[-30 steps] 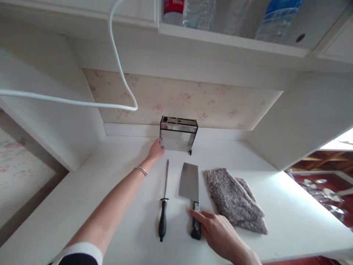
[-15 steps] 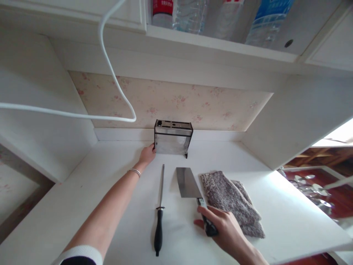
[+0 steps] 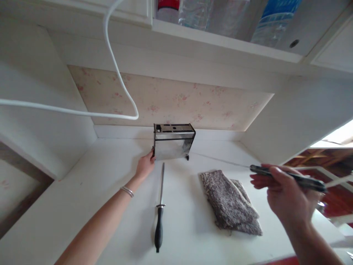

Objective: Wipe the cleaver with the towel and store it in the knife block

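The right hand (image 3: pixel 286 198) is up in the air, over the right side of the counter (image 3: pixel 82 198). Its fingers are curled tight around the dark handle of a knife (image 3: pixel 286 176). The knife is turned so that its wide blade shows only as a thin line, which points left toward the knife holder (image 3: pixel 173 141). The knife is not touching the counter.

The left hand (image 3: pixel 145 166) is stretched far out. It is partly open, and its fingers rest against the left side of the knife holder, near the bottom. There is a thin silver bracelet (image 3: pixel 127 191) on that wrist.

The knife holder is a shiny metal box with slots in its top. It stands upright at the back of the counter, close to the wall.

A long metal sharpening rod (image 3: pixel 160 206) with a black handle lies flat on the counter, just in front of the holder. A gray spotted cloth (image 3: pixel 228 202) lies folded to the right of the rod, under the raised hand.

The counter is white. The wall behind has pale paper with little pink flowers (image 3: pixel 171 101). A white cord (image 3: pixel 118 73) hangs in a loop in front of it. Up above, a shelf holds plastic bottles (image 3: pixel 198 13).
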Action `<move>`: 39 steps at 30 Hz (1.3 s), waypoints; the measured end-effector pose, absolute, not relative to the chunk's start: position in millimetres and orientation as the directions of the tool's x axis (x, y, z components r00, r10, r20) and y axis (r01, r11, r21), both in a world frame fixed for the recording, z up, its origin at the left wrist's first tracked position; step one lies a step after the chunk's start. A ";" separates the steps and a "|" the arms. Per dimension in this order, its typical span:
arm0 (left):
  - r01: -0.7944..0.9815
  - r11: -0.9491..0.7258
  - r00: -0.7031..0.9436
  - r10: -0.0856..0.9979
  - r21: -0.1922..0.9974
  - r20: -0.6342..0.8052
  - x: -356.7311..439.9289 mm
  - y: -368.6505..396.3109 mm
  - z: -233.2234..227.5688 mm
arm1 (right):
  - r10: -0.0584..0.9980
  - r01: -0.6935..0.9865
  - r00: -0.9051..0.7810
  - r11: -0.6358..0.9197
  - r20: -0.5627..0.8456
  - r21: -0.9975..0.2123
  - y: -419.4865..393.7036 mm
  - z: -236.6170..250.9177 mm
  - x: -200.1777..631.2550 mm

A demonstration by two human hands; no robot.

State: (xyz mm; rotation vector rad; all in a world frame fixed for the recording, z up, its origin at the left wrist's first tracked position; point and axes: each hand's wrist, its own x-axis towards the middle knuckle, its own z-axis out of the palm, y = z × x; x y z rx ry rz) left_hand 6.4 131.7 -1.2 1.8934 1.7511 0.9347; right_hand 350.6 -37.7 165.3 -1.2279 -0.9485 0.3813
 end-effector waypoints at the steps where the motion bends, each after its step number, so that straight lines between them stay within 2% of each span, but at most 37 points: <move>1: 0.683 -0.141 -0.019 0.977 0.717 0.210 5.2 128.8 -1.8 | 0.704 0.140 0.595 0.385 0.388 -0.912 -29.4 179.6 351.3; 4: 0.591 -0.119 -0.094 0.972 0.798 0.215 1.3 114.8 -3.7 | 0.717 -0.005 0.623 0.404 0.313 -0.915 1.6 215.7 348.3; 8: 0.533 -0.103 -0.134 0.970 0.840 0.204 -1.0 72.4 -7.8 | 0.764 -0.050 0.596 0.342 0.246 -0.938 49.8 241.0 339.3; 12: 0.282 -0.031 0.030 0.999 0.959 0.023 0.7 16.3 -10.3 | 0.816 0.050 0.500 0.308 0.291 -0.950 92.3 247.1 333.0; 15: 0.161 0.054 0.199 0.976 0.985 -0.086 2.6 -12.8 -6.7 | 0.827 0.136 0.466 0.284 0.315 -0.949 115.8 247.5 329.9; 18: 0.096 0.100 0.266 0.956 0.990 -0.122 3.8 -23.0 -0.4 | 0.844 0.175 0.440 0.254 0.306 -0.951 132.2 248.4 328.3; 25: 0.063 0.148 0.230 0.960 0.987 -0.159 3.8 -19.1 -1.7 | 0.839 0.162 0.474 0.214 0.266 -0.963 157.1 255.5 333.8; 32: 0.052 0.155 0.250 0.955 0.987 -0.163 1.4 -20.2 -0.2 | 0.827 0.034 0.522 0.225 0.210 -0.974 171.5 259.0 339.6; 39: 0.064 0.141 0.250 0.956 0.988 -0.152 1.0 -18.7 2.4 | 0.829 0.054 0.511 0.234 0.229 -0.971 171.1 260.7 335.0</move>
